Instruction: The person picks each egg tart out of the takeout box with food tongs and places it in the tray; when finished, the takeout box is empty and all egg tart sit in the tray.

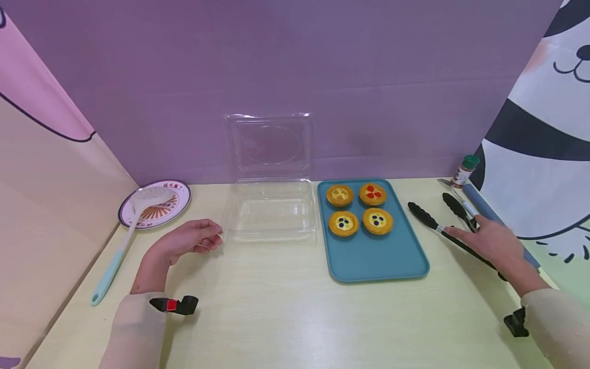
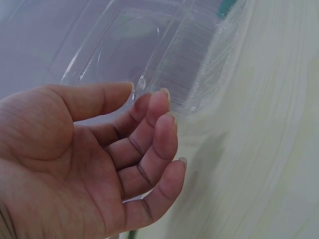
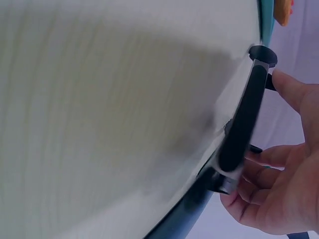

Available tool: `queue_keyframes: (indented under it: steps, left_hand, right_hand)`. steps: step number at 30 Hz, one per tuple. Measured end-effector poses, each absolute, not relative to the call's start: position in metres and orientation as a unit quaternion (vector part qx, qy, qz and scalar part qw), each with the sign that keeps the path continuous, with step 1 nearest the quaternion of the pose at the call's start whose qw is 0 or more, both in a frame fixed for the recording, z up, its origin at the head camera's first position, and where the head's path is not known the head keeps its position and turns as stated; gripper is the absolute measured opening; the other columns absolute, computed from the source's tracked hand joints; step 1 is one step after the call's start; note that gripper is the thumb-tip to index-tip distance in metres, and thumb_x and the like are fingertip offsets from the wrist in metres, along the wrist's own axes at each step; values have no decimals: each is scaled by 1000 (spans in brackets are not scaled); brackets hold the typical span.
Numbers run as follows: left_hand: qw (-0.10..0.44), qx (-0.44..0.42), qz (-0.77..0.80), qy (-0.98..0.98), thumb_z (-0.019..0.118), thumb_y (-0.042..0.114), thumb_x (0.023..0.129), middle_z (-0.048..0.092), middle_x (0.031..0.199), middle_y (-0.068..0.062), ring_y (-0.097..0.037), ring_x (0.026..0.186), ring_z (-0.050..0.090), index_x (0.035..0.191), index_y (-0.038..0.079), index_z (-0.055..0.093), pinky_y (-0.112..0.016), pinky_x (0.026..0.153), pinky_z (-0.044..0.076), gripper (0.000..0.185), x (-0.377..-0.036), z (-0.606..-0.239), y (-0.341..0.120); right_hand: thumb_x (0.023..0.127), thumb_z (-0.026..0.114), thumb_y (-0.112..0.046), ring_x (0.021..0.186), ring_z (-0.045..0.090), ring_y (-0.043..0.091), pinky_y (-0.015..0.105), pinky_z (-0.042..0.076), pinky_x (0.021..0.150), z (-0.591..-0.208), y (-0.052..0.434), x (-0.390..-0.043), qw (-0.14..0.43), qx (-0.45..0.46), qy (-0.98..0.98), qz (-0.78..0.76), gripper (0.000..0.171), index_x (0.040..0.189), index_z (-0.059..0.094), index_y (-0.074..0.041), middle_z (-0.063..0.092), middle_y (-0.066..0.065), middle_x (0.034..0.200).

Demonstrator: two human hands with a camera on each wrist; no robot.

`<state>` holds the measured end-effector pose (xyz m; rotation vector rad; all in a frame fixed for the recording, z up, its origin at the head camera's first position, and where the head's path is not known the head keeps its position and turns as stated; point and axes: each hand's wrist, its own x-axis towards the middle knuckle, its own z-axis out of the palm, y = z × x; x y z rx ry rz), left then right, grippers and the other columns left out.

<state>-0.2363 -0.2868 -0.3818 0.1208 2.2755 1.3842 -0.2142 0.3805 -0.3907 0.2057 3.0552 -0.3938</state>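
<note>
My right hand (image 1: 500,243) holds a pair of black and silver tongs (image 1: 465,247) at the right of the table; the head end of the tongs is spread apart. In the right wrist view, the thumb and fingers lie on either side of the tongs (image 3: 244,119). My left hand (image 1: 195,238) holds nothing, its fingers loosely bent, palm showing in the left wrist view. Its fingertips are beside a clear plastic container (image 1: 276,233) with its lid (image 1: 272,146) raised. Right of the container, a blue tray (image 1: 378,264) bears several egg tarts (image 1: 378,221) with different toppings.
At the left, a slotted ladle (image 1: 110,277) with a pale blue handle rests across a patterned plate (image 1: 182,207). A small green-capped jar (image 1: 464,171) stands at the back right, near a thin metal-bladed utensil (image 1: 466,204). A blue strip (image 1: 481,200) runs along the right edge.
</note>
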Motion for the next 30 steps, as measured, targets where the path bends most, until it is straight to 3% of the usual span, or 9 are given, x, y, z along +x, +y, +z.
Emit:
queue_keyframes:
  steps: [9, 14, 19, 23, 27, 30]
  left_hand:
    - [235, 46, 507, 828, 49, 27, 106, 65, 103, -5, -17, 92, 61, 130, -6, 49, -31, 87, 53, 41, -239, -383, -287]
    - [219, 41, 505, 834, 49, 32, 106, 62, 122, -16, -20, 102, 63, 137, -4, 42, -31, 90, 53, 48, -238, -381, -291]
    - [188, 26, 510, 839, 48, 36, 106, 47, 144, -26, -25, 119, 63, 148, -2, 29, -30, 91, 55, 60, -234, -373, -304]
    - [168, 32, 510, 843, 46, 37, 106, 39, 150, -27, -12, 113, 64, 151, -2, 23, -29, 91, 55, 64, -233, -357, -315]
    - [120, 56, 482, 866, 45, 37, 107, 54, 139, -14, 4, 102, 64, 148, -1, 31, -25, 88, 54, 58, -228, -337, -320]
    - [67, 95, 450, 886, 46, 33, 107, 62, 124, 2, 4, 102, 63, 142, 2, 41, -21, 87, 53, 47, -224, -321, -317]
  right_hand:
    - [85, 51, -79, 79, 61, 39, 34, 41, 51, -393, 385, -211, 41, 67, 990, -122, 113, 141, 33, 17, 64, 29, 97]
    - [85, 52, -78, 73, 59, 33, 34, 41, 51, -392, 384, -209, 45, 61, 989, -128, 110, 137, 35, 17, 62, 25, 88]
    - [87, 51, -78, 82, 62, 42, 41, 46, 57, -391, 383, -210, 49, 56, 989, -125, 113, 143, 29, 18, 61, 34, 103]
    - [87, 50, -78, 98, 58, 55, 52, 50, 66, -388, 380, -211, 51, 55, 990, -122, 118, 147, 20, 20, 55, 41, 119]
    - [86, 50, -79, 106, 46, 66, 63, 48, 71, -381, 376, -208, 34, 55, 992, -108, 116, 148, 23, 14, 47, 45, 125]
    - [85, 53, -79, 105, 42, 65, 63, 46, 68, -374, 369, -204, 0, 46, 994, -103, 109, 145, 28, 8, 43, 44, 125]
